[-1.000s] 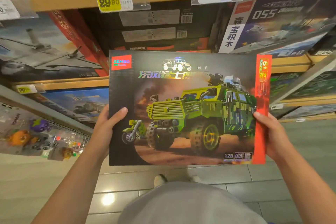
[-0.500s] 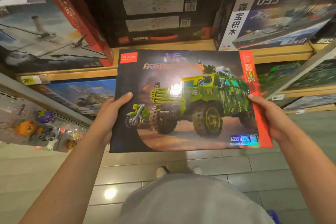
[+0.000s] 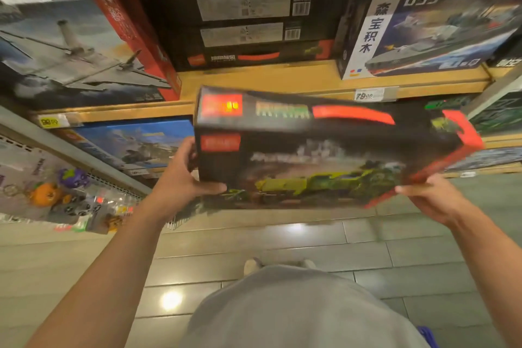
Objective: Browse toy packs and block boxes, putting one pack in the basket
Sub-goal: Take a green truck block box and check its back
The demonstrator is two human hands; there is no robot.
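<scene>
Block box (image 3: 324, 150) between both hands (image 3: 180, 178)

The block box (image 3: 324, 155) has tipped away toward the shelf, its top edge now showing, picture face foreshortened

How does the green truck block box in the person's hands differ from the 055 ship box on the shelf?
The truck box is held in the air by the left hand and right hand, tipped back so its top edge shows; the ship box rests on the wooden shelf. The truck box is mostly black with red trim; the ship box has a white strip with lettering. Both are flat boxes with printed vehicle art.
</scene>
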